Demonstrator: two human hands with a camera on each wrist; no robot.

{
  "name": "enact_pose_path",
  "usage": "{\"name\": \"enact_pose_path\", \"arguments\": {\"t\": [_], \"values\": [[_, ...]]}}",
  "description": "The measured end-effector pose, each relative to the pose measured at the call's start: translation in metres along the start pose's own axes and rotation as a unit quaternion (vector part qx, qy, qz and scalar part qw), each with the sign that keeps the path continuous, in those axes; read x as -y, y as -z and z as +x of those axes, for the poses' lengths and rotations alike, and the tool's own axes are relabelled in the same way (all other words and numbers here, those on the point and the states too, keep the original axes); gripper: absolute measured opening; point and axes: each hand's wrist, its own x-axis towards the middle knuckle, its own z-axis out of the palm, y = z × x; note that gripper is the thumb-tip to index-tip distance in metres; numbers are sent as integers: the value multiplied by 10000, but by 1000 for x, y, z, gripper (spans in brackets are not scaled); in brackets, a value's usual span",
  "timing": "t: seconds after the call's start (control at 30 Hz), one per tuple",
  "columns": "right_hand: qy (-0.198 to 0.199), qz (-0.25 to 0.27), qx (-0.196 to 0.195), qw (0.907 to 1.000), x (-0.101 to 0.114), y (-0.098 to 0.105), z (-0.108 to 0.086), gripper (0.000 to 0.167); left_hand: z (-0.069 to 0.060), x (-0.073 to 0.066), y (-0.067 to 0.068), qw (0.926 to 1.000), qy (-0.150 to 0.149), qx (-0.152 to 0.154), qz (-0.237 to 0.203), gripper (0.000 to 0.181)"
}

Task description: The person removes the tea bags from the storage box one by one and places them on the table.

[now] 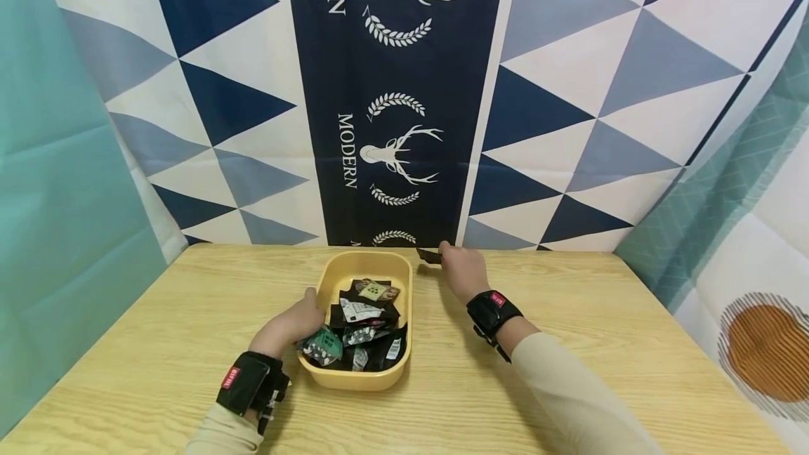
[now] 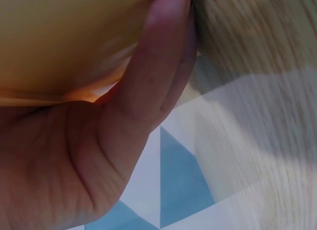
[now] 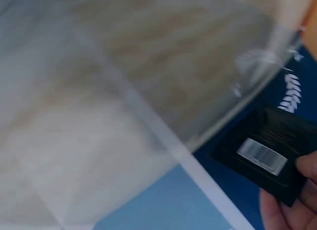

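Observation:
A yellow plastic tub point(image 1: 354, 380) holds several small black packets, some with clear windows. My left hand point(image 1: 293, 325) grips the tub's left side. In the left wrist view its fingers point(image 2: 148, 67) lie along the outer wall. A packet with a green label point(image 1: 324, 344) leans on the tub's rim close to this hand. At the table's far edge, right of the tub, my right hand point(image 1: 464, 272) pinches a flat black packet point(image 1: 429, 256). The right wrist view shows a white barcode label on that black packet point(image 3: 260, 153), between thumb and fingers.
The light wooden table point(image 1: 537, 385) runs back to a patterned cloth point(image 1: 392, 90) hanging behind it. A teal cloth point(image 1: 76, 195) hangs at the left, and a pale cloth with a brown round print point(image 1: 767, 353) at the right.

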Motion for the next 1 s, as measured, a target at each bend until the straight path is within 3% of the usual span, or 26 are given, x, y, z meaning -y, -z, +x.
{"name": "enact_pose_path", "arguments": {"t": [0.2,0.53,0.83,1.0], "values": [[53,-563,868,9946,-7,-9,-2,16,2,-2,0,9998,84,-21,205,46],[131,-379,1894,9811,-2,-12,-1,14,4,-1,-2,9996,143,-30,223,51],[142,-84,2374,9713,0,-6,6,13,1,-4,0,9996,172,1,243,50],[37,306,2018,9789,1,2,13,17,1,-3,0,9993,180,35,317,51]]}}
